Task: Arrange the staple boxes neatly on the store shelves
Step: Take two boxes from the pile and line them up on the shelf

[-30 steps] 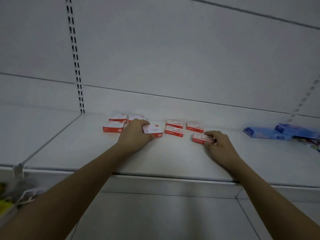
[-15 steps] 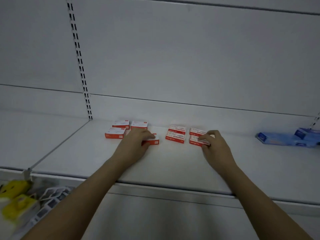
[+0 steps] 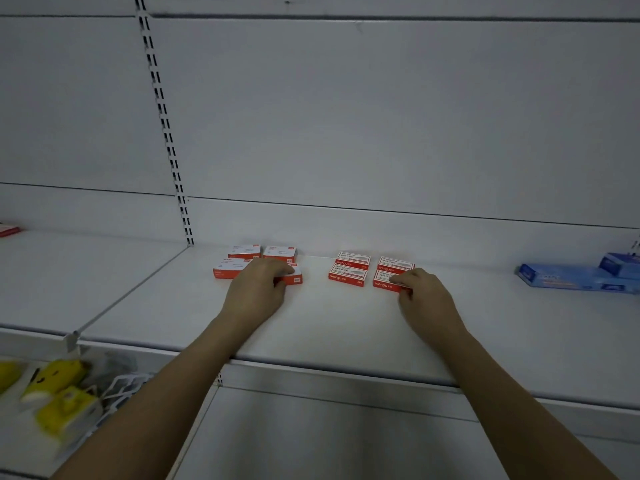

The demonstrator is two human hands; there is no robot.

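Observation:
Several small red-and-white staple boxes lie flat on a white shelf (image 3: 346, 327) near its back wall, in two groups. In the left group, my left hand (image 3: 258, 289) covers and grips the front right box (image 3: 294, 278); three more boxes (image 3: 242, 251) sit behind and beside it. In the right group, boxes (image 3: 348, 275) form a two-by-two block. My right hand (image 3: 424, 294) pinches the front right box (image 3: 384, 282) of that block at its right end.
Blue packages (image 3: 581, 277) lie on the same shelf at the far right. Yellow items (image 3: 59, 386) and white wire pieces sit on the lower shelf at bottom left. A slotted upright (image 3: 166, 133) runs up the back wall. A red item (image 3: 8, 230) shows at the left edge.
My left hand slid its box left and back, closer to the left group. My right hand pushed its box in line under the back right box. The camera view shifted upward.

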